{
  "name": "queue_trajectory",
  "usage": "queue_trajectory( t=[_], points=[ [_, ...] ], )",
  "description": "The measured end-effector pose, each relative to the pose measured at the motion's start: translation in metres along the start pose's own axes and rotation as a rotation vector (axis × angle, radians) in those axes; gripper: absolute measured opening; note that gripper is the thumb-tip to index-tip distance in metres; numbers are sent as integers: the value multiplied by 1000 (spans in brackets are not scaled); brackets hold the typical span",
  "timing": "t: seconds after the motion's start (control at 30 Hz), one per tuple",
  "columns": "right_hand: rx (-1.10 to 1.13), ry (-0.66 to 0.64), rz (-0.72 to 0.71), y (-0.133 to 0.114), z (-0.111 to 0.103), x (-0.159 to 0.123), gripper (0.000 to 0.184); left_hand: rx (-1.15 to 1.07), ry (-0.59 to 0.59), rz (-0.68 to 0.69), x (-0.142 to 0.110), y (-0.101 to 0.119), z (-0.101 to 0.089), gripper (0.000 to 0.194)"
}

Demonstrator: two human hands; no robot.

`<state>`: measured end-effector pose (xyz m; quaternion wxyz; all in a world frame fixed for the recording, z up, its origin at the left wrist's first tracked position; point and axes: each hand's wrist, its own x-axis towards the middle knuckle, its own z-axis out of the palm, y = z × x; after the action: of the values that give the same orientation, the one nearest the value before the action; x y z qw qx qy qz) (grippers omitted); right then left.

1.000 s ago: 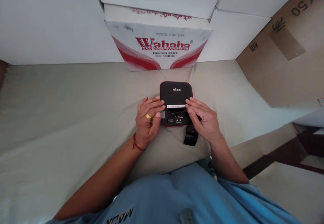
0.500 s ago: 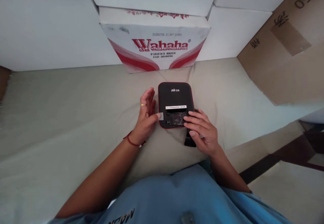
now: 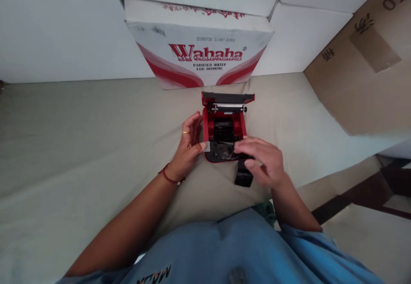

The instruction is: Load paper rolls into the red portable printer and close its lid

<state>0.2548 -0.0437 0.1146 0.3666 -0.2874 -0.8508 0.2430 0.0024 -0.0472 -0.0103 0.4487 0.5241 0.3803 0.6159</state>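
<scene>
A small black-and-red label printer (image 3: 205, 123) lies on the pale cloth with its lid (image 3: 227, 97) raised at the back. Inside its red bay sits a black roll (image 3: 223, 128), and shiny black film (image 3: 224, 150) lies across the front panel. My left hand (image 3: 190, 140) grips the printer's left side, the thumb on a grey tab (image 3: 207, 146) and the fingers along the wall. My right hand (image 3: 263, 158) rests its outstretched fingertips on the film at the front right corner, thumb apart. Below that hand a black piece (image 3: 244, 175) lies on the cloth, partly covered.
A white-and-red Wahaha water carton (image 3: 205, 57) stands behind the printer, among white boxes (image 3: 64, 31). At the right is a large brown cardboard box (image 3: 359, 87). Pale cloth (image 3: 96, 138) covers the surface at the left.
The printer's lid has swung up, showing the red bay and roll. My left hand dropped its thumb onto the grey tab. My right hand slid toward the front corner, and film now covers the front panel.
</scene>
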Motion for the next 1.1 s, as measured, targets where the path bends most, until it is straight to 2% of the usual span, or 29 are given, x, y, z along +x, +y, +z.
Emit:
queue_trajectory(
  t=[0.1,0.2,0.3,0.37,0.47,0.57,0.63,0.7,0.77,0.83,0.9,0.97,1.03,1.1],
  points=[
    [-43,-105,223,3,-11,35,40,-209,18,-47,0,-2,4,73],
    [-401,-402,382,2,-7,77,32,-337,67,-106,1,-3,5,62],
    [-724,-682,410,-3,11,111,30,-364,79,-137,2,-2,4,63],
    [-828,-780,417,-5,24,125,33,-364,67,-147,3,-2,3,63],
    [-881,-849,434,-3,38,131,35,-362,68,-156,3,-2,4,59],
    [-862,-818,441,-1,37,126,32,-358,77,-159,3,-4,5,57],
    [-801,-733,439,-6,25,115,34,-354,83,-157,3,-5,5,56],
    [-657,-596,404,-14,3,99,37,-349,91,-159,3,-5,5,54],
    [-451,-457,364,-21,-30,78,40,-345,95,-161,3,-5,5,52],
    [-320,-341,431,-20,-68,54,43,-349,97,-164,3,-3,4,50],
    [-363,-245,571,-7,-103,29,49,-362,105,-170,4,-2,4,49],
    [-419,-269,686,18,-125,5,50,-377,122,-182,4,0,4,48],
    [-411,-340,759,47,-131,-14,44,-394,142,-194,5,2,5,47],
    [-465,-371,804,74,-123,-28,34,-405,156,-199,6,3,5,47]
  ],
)
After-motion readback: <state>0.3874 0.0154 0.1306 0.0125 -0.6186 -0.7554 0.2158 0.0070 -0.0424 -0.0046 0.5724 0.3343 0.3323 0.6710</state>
